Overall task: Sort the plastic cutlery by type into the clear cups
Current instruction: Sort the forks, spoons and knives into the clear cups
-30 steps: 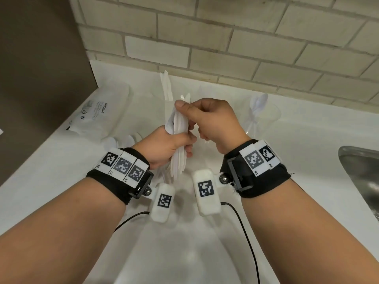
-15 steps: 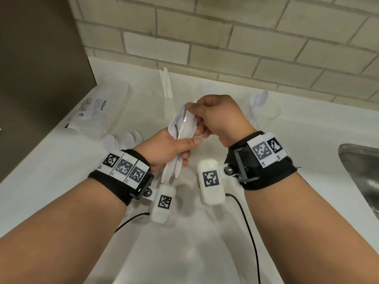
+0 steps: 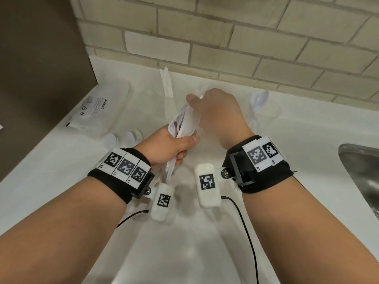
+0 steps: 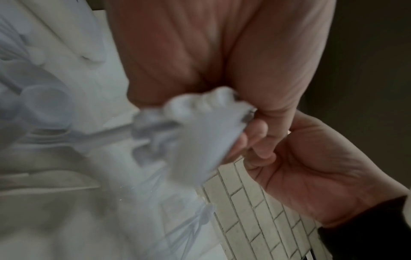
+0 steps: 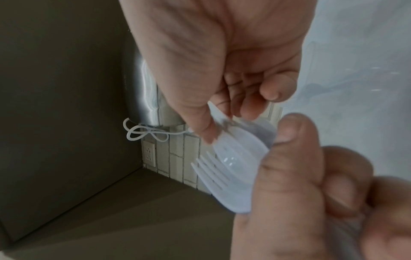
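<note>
Nearest, the left hand (image 3: 166,148) is wrapped around a bundle of white cutlery (image 3: 184,126), which sticks out above and below the fist over the white counter (image 3: 61,171). Just beyond, the right hand (image 3: 217,115) pinches the top end of one piece in the bundle between thumb and fingertips; the right wrist view shows fork tines (image 5: 209,167) there. Farther left lie loose spoons (image 3: 123,138) and a plastic bag (image 3: 100,111). At the far right a clear cup (image 3: 266,111) holds spoons, near the brick wall (image 3: 225,37).
</note>
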`<action>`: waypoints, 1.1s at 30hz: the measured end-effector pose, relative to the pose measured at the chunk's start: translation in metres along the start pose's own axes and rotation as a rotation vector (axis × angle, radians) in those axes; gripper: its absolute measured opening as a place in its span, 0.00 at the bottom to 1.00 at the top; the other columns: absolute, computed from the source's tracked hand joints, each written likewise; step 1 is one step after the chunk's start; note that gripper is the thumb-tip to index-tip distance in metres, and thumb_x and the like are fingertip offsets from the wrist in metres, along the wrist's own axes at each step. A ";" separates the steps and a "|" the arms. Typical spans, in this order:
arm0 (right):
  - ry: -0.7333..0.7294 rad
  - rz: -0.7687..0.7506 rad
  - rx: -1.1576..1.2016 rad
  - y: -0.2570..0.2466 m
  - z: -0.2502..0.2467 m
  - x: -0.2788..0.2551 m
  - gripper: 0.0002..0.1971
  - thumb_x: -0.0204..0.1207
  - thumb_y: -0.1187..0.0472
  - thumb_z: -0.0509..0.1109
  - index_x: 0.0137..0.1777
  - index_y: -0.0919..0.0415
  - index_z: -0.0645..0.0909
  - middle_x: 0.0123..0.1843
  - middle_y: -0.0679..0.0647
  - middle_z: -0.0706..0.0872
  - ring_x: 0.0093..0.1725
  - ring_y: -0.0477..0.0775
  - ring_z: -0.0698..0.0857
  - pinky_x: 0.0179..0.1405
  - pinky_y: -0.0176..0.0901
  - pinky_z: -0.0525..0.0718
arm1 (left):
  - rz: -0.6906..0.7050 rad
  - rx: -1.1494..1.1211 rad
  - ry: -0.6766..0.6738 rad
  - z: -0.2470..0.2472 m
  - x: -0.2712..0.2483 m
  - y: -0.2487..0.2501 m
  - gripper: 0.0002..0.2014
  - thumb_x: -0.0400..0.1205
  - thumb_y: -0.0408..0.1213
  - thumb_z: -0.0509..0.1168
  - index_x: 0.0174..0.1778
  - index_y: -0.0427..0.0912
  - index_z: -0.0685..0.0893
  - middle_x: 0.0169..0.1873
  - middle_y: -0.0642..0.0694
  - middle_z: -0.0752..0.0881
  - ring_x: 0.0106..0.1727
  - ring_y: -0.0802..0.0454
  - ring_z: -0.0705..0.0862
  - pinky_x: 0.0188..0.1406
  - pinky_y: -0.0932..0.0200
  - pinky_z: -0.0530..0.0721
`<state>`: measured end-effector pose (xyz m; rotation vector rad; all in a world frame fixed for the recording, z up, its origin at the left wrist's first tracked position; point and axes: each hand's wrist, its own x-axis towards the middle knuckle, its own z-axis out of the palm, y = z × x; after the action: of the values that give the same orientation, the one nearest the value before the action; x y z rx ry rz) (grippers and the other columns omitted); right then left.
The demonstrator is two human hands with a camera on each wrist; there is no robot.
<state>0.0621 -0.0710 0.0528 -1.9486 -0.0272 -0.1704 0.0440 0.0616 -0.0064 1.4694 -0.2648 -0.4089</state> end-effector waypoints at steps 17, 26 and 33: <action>0.004 0.024 0.060 -0.005 -0.014 0.009 0.10 0.83 0.57 0.64 0.52 0.65 0.78 0.45 0.60 0.91 0.28 0.50 0.78 0.25 0.41 0.76 | -0.005 0.003 -0.044 -0.006 0.002 -0.016 0.09 0.76 0.40 0.68 0.44 0.39 0.76 0.24 0.49 0.71 0.21 0.53 0.68 0.20 0.60 0.71; 0.058 -0.038 0.336 -0.016 -0.024 0.023 0.02 0.84 0.66 0.60 0.49 0.63 0.73 0.38 0.60 0.87 0.21 0.48 0.77 0.22 0.41 0.77 | -0.018 -0.121 -0.045 -0.012 0.000 -0.018 0.06 0.77 0.37 0.67 0.40 0.42 0.76 0.23 0.49 0.69 0.20 0.55 0.67 0.20 0.62 0.70; 0.321 -0.211 0.466 -0.028 -0.028 0.059 0.02 0.85 0.66 0.58 0.54 0.64 0.69 0.38 0.62 0.85 0.22 0.48 0.77 0.23 0.40 0.79 | -0.041 -0.371 -0.027 -0.028 -0.006 -0.019 0.10 0.81 0.39 0.65 0.35 0.44 0.75 0.22 0.48 0.69 0.20 0.54 0.69 0.20 0.60 0.74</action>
<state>0.1149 -0.0901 0.0967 -1.4338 -0.0559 -0.5647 0.0486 0.0883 -0.0275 1.1073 -0.1697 -0.4831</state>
